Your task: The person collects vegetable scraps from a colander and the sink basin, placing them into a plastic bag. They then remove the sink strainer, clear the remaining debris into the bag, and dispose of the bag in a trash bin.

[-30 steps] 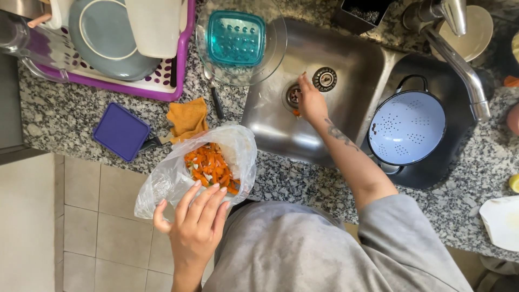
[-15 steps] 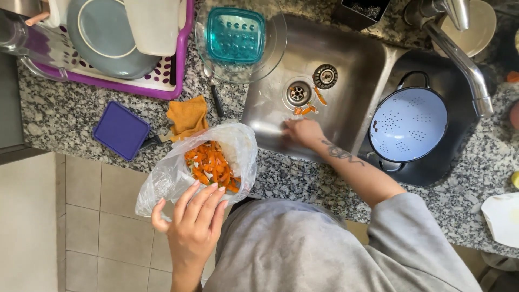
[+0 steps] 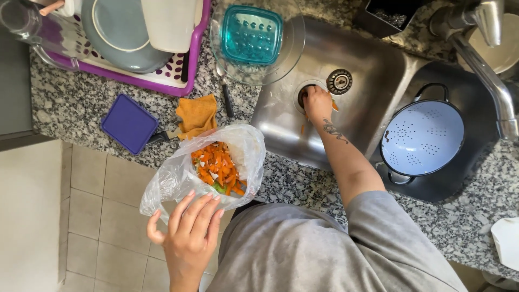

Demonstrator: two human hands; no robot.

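Your left hand [image 3: 188, 233] cups the underside of a clear plastic bag [image 3: 178, 178], fingers spread against it, holding it open at the counter [image 3: 75, 108] edge. Orange vegetable peels [image 3: 217, 168] fill the bag just above your fingertips. Your right hand [image 3: 318, 103] reaches into the steel sink [image 3: 373, 81], fingers curled down at the drain [image 3: 304, 95]; whether it grips anything there, you cannot tell. A few peel scraps [image 3: 335, 106] lie touching that hand. A blue colander [image 3: 423, 138] sits to its right.
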